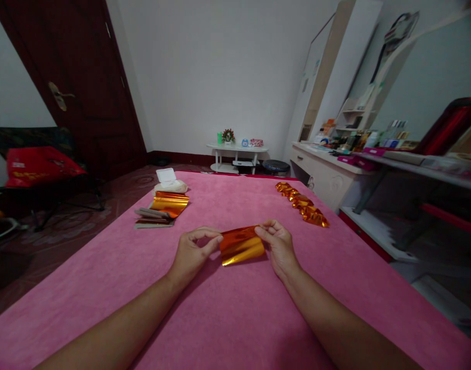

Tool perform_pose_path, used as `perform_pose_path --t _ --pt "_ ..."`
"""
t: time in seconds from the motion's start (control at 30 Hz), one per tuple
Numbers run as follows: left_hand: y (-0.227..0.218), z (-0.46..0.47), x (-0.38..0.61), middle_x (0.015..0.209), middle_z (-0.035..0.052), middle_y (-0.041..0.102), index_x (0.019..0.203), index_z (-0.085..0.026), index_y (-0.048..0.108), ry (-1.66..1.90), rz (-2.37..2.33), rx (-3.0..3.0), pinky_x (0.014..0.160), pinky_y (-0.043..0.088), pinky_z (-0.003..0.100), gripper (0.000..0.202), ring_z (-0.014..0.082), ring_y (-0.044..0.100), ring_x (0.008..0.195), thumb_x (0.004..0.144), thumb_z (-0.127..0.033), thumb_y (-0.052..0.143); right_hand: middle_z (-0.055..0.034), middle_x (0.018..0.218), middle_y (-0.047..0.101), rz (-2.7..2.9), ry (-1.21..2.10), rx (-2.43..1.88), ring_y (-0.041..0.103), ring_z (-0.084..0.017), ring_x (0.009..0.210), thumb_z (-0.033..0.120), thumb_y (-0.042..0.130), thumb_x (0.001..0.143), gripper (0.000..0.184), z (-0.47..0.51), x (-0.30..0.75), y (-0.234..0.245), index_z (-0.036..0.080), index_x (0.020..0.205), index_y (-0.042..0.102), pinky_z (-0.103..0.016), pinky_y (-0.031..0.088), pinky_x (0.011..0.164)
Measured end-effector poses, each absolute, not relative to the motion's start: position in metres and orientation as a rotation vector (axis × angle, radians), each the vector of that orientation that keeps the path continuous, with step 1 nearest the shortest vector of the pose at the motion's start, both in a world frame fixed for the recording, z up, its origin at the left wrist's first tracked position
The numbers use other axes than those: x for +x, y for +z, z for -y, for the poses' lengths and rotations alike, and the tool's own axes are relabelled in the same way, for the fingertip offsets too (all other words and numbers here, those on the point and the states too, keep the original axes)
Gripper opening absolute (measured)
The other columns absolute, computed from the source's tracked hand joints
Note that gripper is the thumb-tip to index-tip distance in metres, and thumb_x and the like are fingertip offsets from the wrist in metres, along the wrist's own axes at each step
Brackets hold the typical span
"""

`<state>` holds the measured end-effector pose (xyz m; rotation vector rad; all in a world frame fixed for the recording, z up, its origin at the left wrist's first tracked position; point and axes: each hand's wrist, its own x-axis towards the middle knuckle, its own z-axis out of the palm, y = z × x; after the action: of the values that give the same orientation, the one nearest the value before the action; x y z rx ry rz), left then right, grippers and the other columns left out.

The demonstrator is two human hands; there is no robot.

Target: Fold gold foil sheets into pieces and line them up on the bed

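Note:
Between my two hands a sheet of shiny gold foil paper (241, 247) is held above the pink cloth, its lower part curling toward me. My left hand (195, 249) pinches the sheet's left edge between thumb and fingers. At the upper right corner my right hand (277, 242) pinches it the same way. Beyond my left hand lie more gold foil sheets (170, 203), curled, and a stack of greyish papers (154, 218). A row of folded gold foil pieces (302, 204) lies on the cloth at the right.
The pink cloth (231, 318) covers the surface before me. A pack of wipes with a raised white lid (166, 177) sits at the far left. Right of the surface stand a white dresser (331, 177) and a shelf with bottles. A small white table (237, 148) is by the wall.

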<state>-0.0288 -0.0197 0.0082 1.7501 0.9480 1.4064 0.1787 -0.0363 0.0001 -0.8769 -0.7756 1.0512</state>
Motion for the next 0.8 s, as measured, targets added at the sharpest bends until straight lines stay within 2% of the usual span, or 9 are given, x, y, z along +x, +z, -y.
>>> perform_pose_path --t 0.5,0.8 --pt "0.013 0.024 -0.024 0.072 0.0041 0.070 0.064 -0.015 0.067 1.556 -0.996 1.671 0.067 0.053 0.024 0.009 0.0149 0.065 0.070 0.071 -0.019 0.065 0.0048 0.067 0.065 0.769 1.015 -0.842 0.060 -0.011 0.060 0.020 0.080 0.058 0.033 0.039 0.171 0.003 0.021 0.075 0.052 -0.023 0.046 0.060" --pt "0.010 0.020 -0.026 0.072 0.0040 0.070 0.063 -0.015 0.066 1.574 -1.018 1.698 0.067 0.053 0.024 0.010 0.0148 0.065 0.069 0.071 -0.020 0.063 0.0027 0.070 0.066 0.759 0.976 -0.852 0.063 -0.015 0.065 0.021 0.079 0.057 0.032 0.042 0.167 0.006 0.022 0.070 0.050 -0.028 0.050 0.063"
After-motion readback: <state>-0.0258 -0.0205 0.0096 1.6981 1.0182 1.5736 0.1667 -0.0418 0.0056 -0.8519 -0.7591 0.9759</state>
